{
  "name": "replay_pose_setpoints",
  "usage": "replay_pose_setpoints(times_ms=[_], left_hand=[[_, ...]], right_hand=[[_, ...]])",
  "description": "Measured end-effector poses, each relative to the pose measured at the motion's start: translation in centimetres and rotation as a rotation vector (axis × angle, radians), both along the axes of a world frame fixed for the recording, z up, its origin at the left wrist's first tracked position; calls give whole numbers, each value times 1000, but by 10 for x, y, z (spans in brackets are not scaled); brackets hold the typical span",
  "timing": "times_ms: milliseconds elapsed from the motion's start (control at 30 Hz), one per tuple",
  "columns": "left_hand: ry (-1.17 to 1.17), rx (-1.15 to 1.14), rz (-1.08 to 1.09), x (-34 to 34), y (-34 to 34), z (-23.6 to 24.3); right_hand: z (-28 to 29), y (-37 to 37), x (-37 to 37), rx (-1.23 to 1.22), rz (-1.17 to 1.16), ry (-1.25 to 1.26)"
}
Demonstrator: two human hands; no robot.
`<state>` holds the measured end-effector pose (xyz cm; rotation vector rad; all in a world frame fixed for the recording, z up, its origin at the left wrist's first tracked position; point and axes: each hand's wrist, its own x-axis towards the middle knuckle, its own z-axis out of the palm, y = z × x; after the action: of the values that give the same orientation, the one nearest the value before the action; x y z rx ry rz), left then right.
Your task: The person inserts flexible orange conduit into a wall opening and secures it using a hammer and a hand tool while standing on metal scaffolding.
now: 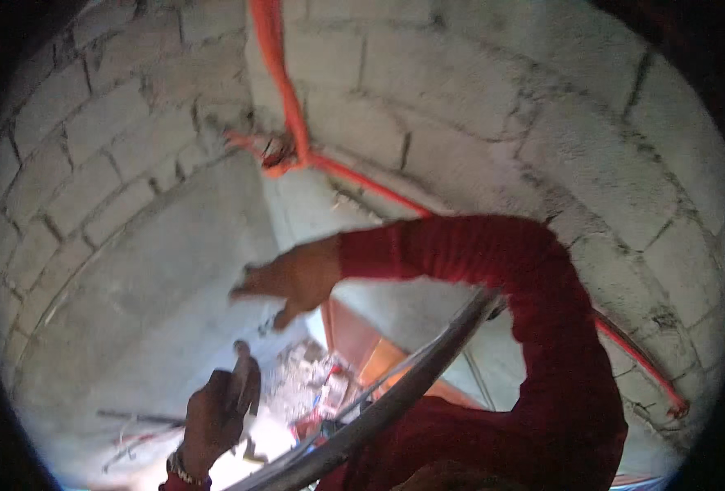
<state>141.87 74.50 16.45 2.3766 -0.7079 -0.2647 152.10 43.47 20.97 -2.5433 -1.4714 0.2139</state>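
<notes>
My right arm, in a red sleeve [460, 250], reaches up and bends over toward the left. At its end my right hand [293, 282] is in mid-air in front of the grey wall, fingers stretched out and thumb apart, with nothing visible in it. Lower left, my left hand [219, 409], a bracelet [184, 466] at its wrist, is raised with fingers pointing up and apart; I make out nothing held. A long dark tube [403, 413] slants from the bottom edge up to the right sleeve, thin lines running beside it. Neither hand touches it.
Orange conduit [280, 65] drops down the block wall [460, 90] to a junction at the corner, then runs right behind my arm to a loose end [678, 407]. Far below are rubble [305, 380], an orange-brown panel [387, 360] and dark rods [141, 417].
</notes>
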Motion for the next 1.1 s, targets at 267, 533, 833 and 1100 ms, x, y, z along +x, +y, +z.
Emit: replay_pose_setpoints(times_ms=[267,533,833,1100], left_hand=[[-154,-110,-265,-2,9,-24],[486,-520,15,-25,-15,7],[64,-195,-99,-22,-32,9],[-254,-114,-127,6,-11,5]], right_hand=[[23,54,-74,-39,316,-359],[27,49,-111,103,163,-280],[100,-63,-130,491,-146,-171],[139,-190,-228,497,-992,-362]])
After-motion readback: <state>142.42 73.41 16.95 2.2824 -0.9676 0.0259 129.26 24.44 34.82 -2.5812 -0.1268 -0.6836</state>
